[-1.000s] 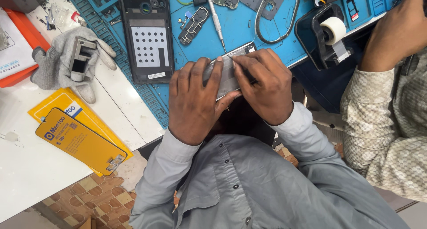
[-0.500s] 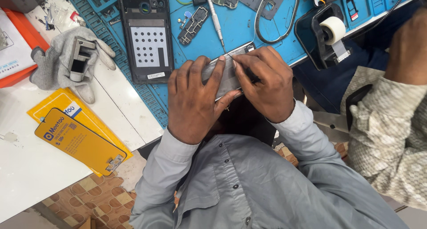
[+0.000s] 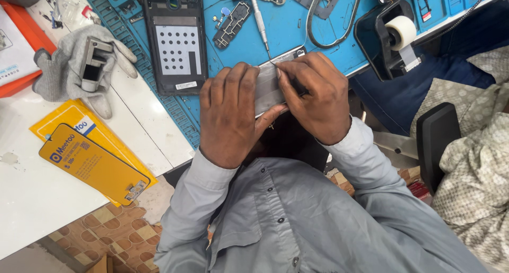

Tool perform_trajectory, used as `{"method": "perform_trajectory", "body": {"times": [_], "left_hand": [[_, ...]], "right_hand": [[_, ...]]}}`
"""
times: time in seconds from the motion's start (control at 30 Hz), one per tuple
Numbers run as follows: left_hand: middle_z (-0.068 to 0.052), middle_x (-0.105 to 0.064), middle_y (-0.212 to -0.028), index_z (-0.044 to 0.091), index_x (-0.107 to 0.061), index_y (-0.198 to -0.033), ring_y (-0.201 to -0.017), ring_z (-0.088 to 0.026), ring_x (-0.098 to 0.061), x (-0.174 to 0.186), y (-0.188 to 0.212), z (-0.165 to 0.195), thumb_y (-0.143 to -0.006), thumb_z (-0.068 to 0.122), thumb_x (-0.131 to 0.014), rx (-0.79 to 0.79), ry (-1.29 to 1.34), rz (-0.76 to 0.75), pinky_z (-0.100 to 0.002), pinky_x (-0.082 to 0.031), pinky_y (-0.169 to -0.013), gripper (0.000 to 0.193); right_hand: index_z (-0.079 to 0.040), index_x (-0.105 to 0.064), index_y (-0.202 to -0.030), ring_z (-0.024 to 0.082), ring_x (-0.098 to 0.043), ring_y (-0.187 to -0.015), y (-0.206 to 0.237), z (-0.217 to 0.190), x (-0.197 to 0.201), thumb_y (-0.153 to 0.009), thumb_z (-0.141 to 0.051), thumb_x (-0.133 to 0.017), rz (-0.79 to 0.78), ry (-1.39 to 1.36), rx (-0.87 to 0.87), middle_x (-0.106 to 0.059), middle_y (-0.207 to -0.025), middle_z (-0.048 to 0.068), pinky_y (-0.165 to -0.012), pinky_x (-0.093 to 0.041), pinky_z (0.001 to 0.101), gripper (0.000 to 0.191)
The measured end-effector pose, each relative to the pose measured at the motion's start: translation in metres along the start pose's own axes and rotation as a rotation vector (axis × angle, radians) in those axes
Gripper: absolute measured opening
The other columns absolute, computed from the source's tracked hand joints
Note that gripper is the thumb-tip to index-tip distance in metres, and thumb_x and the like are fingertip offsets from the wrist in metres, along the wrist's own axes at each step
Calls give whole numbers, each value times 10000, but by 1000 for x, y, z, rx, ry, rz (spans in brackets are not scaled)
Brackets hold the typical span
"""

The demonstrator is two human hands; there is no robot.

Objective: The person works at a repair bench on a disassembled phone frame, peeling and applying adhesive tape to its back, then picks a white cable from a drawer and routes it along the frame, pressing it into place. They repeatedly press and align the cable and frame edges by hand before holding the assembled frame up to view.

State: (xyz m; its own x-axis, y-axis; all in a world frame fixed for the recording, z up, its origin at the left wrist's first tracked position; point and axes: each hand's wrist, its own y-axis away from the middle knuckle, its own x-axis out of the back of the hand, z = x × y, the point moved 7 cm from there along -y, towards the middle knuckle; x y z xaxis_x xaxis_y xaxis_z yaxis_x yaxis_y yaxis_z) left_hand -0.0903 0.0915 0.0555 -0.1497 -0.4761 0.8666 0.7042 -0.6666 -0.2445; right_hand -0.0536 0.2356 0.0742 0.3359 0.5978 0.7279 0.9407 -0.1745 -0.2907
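My left hand grips a flat silver-grey phone part from the left, fingers curled over its top and thumb beneath. My right hand holds the same part from the right, with its fingertips pinched at the upper edge. Both hands sit at the near edge of the blue work mat. Most of the part is hidden under my fingers.
On the mat lie an opened black phone back, a small black frame piece, a screwdriver, a cable loop and a tape dispenser. A grey glove and yellow packages rest on the white table. Another person's patterned sleeve is at right.
The other person's arm at the right has drawn back out of the upper right corner. My hands stay on the silver part with only slight finger shifts.
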Motion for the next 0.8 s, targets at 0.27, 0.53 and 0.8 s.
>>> {"method": "perform_trajectory", "body": {"times": [0.27, 0.53, 0.8], "left_hand": [[-105, -540, -1346, 92, -556, -1468, -1284, -299, -498, 1, 3, 1, -963, 630, -693, -3, -47, -16, -477, -392, -1104, 751], [-107, -537, -1348, 92, -568, -1479, -1279, -306, -492, -2, 5, 0, -958, 658, -669, -13, -64, -15, -485, -396, -1105, 776], [-120, -546, -1355, 49, -556, -1455, -1288, -309, -508, 1, 7, 2, -973, 652, -671, -4, -48, 7, -482, -403, -1114, 780]], "right_hand": [[-27, -728, -1119, 166, -630, -808, 2, 13, 17, -1029, 3, -774, 62, 7, -90, -676, -1012, 82, -682, -504, 306, 105], [14, -682, -1102, 172, -702, -871, -1, 29, 32, -1056, 5, -712, -11, 32, -164, -691, -1276, 156, -620, -492, 280, 56], [19, -681, -1093, 211, -733, -987, 2, 30, 37, -1083, 14, -739, -76, 61, 8, -714, -1163, 104, -804, -583, 300, 59]]}}
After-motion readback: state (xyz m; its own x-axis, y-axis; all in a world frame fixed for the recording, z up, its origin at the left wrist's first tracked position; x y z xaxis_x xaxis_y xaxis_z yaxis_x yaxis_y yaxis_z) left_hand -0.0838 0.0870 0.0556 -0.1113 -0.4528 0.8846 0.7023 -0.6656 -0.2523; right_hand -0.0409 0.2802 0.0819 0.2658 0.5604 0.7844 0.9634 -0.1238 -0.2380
